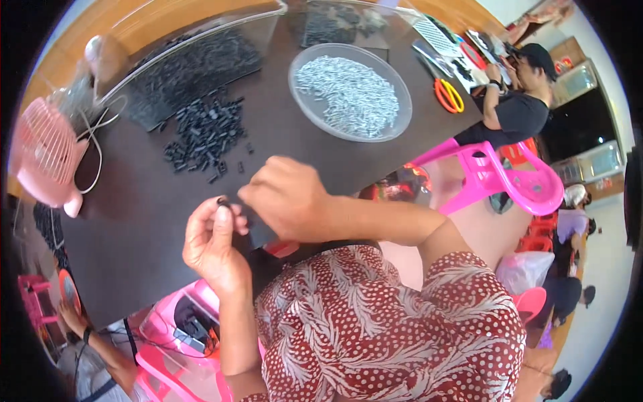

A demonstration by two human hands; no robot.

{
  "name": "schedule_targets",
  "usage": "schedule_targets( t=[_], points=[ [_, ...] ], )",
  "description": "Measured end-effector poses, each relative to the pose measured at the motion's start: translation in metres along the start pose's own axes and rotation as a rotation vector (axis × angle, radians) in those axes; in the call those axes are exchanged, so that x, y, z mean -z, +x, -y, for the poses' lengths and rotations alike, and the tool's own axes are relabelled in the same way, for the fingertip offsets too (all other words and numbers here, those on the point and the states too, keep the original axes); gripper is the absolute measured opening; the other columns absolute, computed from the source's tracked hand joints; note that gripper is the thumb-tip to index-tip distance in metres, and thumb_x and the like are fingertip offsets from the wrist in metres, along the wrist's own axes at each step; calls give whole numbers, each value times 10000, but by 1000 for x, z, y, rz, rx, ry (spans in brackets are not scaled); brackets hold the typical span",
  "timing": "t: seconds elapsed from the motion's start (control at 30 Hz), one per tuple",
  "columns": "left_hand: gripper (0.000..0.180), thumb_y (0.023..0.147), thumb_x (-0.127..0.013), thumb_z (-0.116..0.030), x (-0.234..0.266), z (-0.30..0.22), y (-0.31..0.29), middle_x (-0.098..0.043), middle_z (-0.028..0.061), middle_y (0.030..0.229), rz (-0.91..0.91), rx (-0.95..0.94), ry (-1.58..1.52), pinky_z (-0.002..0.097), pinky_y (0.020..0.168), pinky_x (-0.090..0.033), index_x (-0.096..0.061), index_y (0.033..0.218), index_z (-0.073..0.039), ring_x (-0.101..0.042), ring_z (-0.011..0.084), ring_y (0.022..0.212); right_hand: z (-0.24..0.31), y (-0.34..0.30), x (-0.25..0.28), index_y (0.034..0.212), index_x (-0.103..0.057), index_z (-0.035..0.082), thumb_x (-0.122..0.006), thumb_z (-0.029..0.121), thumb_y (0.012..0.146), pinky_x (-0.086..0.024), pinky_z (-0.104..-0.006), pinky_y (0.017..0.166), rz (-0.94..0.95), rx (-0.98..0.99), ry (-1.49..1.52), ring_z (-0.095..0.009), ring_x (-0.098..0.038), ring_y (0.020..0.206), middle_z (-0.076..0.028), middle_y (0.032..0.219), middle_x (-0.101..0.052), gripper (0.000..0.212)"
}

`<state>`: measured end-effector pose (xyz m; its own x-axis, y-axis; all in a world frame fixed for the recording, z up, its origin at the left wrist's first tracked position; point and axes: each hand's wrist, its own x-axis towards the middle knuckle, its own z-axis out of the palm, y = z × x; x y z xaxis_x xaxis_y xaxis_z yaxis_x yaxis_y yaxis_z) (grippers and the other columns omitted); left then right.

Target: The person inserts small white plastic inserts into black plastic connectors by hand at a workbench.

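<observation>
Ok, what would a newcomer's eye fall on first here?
Probably the round tub of silvery pieces, toward the far side of the table, right of the black pile. Next, the pink fan at far left, then the pink stool beyond the table's right edge.

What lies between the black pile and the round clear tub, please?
The head view shows mostly bare dark tabletop, with stray black pieces near the pile.
</observation>
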<state>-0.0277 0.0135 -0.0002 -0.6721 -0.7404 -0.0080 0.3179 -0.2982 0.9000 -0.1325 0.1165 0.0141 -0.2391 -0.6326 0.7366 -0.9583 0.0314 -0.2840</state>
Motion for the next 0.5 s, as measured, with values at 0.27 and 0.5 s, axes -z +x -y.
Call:
schedule_targets(
  t=[0.27,0.5],
  points=[
    [130,800,-636,-25,0,-7,-3,-636,122,780,61,71,-4,233,530,-478,-593,914,17,-581,142,584,-102,-8,86,732,-620,67,-594,66,727,-446,-391,599,62,-346,-391,-300,-564,691,-114,698,-579,26],
    [130,814,-626,-52,-4,-4,-5,-633,118,822,154,82,18,243,519,-462,-591,928,0,-568,147,600,-119,-10,85,785,-645,44,-603,119,731,-477,-379,625,340,-449,-270,-312,-603,705,-114,755,-631,101]
  ],
)
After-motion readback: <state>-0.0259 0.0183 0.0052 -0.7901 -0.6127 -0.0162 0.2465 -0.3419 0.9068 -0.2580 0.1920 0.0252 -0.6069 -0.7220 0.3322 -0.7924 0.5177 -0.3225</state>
